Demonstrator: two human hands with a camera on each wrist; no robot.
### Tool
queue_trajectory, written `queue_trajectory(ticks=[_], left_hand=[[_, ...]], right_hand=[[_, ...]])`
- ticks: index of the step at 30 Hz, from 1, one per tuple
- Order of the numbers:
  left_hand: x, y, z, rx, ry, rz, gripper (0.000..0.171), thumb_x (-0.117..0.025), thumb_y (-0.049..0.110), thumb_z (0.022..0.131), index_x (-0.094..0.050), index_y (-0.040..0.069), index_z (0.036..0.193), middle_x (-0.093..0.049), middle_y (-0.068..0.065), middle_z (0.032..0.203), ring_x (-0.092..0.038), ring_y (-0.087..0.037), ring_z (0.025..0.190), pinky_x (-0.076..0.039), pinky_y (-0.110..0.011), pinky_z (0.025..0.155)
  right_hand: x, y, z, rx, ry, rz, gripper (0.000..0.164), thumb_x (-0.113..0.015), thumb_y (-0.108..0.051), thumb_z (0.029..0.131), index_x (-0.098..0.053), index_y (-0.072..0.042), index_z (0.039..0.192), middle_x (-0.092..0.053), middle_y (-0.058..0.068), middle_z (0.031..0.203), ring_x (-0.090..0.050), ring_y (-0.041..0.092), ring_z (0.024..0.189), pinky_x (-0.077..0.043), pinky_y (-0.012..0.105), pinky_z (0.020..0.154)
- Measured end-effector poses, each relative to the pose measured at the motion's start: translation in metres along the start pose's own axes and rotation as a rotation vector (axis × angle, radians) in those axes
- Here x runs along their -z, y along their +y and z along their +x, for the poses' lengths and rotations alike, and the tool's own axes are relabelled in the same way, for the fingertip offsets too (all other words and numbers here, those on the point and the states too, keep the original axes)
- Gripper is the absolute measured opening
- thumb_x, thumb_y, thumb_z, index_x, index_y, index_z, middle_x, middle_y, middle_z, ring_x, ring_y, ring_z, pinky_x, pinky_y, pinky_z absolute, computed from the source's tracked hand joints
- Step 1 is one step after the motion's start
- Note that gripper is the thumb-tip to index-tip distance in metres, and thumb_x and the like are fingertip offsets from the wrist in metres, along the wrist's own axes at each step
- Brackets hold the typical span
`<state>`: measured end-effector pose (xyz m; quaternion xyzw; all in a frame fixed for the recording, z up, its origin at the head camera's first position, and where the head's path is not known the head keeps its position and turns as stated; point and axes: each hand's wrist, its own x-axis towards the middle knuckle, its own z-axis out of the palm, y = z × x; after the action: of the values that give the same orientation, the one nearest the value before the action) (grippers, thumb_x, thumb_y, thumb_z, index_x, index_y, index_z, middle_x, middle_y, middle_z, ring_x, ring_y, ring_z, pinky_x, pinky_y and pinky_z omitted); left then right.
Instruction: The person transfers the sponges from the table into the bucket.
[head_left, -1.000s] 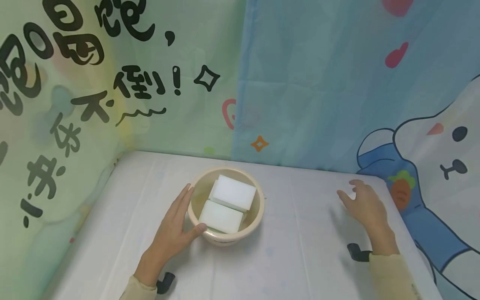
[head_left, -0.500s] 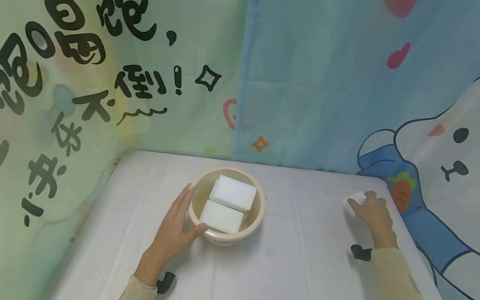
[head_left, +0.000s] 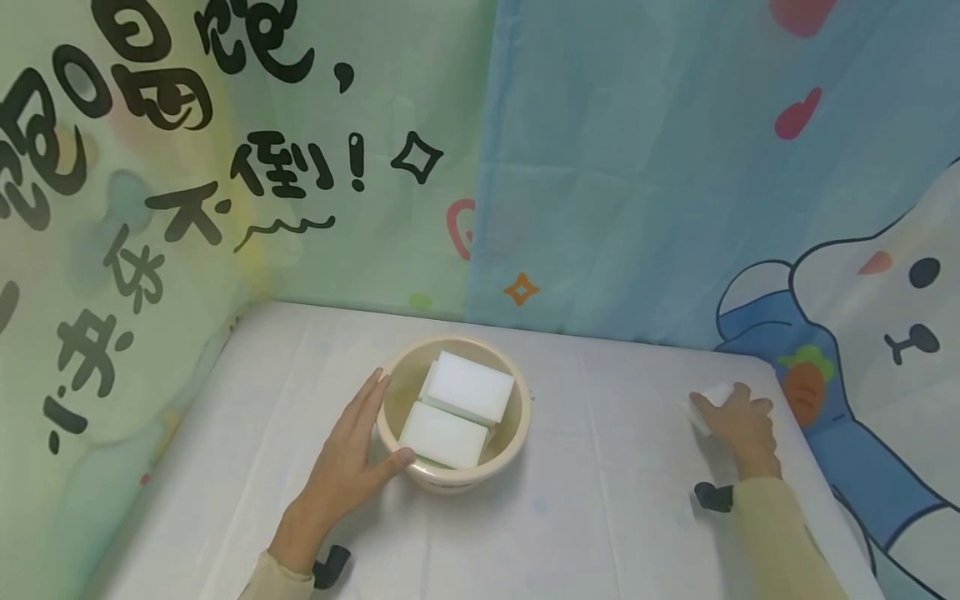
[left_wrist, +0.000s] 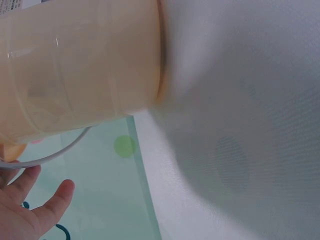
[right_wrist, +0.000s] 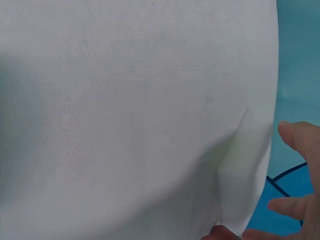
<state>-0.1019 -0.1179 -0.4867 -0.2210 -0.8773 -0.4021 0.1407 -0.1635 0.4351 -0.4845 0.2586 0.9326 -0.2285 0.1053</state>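
My left hand (head_left: 345,458) rests against the left side of a cream bucket (head_left: 517,442), fingers fairly straight and thumb on the near rim. In the left wrist view the bucket's ribbed wall (left_wrist: 80,70) and thin handle (left_wrist: 55,155) show near the fingers (left_wrist: 57,200). Inside the bucket lie white rectangular blocks, a far one (head_left: 471,385) and a near one (head_left: 444,433). Far to the right, my right hand (head_left: 742,425) pinches what looks like a raised fold of the white tablecloth (right_wrist: 245,170). The pinching fingertips are partly cut off in the right wrist view.
The white-covered table (head_left: 555,517) meets a printed green and blue curtain (head_left: 615,183) at the back. A cartoon figure (head_left: 885,333) is printed beside the right edge. Dark wrist mounts (head_left: 712,497) sit below both hands.
My right hand has come down slightly and closed its fingers on the white cloth, raising it beside the thumb. The left hand, bucket and blocks hold their places.
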Motion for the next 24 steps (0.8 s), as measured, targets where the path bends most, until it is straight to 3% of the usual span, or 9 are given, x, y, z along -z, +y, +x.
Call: queue_trajectory(ticks=[14, 24], left_hand=[[0.000, -0.001, -0.001, -0.001, -0.005, -0.011, 0.095, -0.043, 0.077, 0.091, -0.020, 0.017, 0.161, -0.019, -0.006, 0.165, -0.026, -0.033, 0.147, -0.031, -0.063, 0.110], [0.000, 0.002, 0.000, -0.002, 0.004, -0.006, 0.095, -0.044, 0.076, 0.092, -0.022, 0.015, 0.161, -0.020, -0.006, 0.165, -0.027, -0.033, 0.147, -0.031, -0.061, 0.110]], right_hand=[[-0.006, -0.002, 0.013, -0.030, 0.010, 0.000, 0.102, -0.040, -0.063, 0.097, -0.008, 0.021, 0.144, -0.016, 0.050, 0.129, -0.031, 0.064, 0.113, -0.037, 0.075, 0.089], [-0.008, -0.002, 0.016, -0.054, 0.033, 0.029, 0.092, -0.042, -0.051, 0.099, -0.007, 0.021, 0.144, -0.017, 0.049, 0.129, -0.030, 0.061, 0.113, -0.038, 0.073, 0.088]])
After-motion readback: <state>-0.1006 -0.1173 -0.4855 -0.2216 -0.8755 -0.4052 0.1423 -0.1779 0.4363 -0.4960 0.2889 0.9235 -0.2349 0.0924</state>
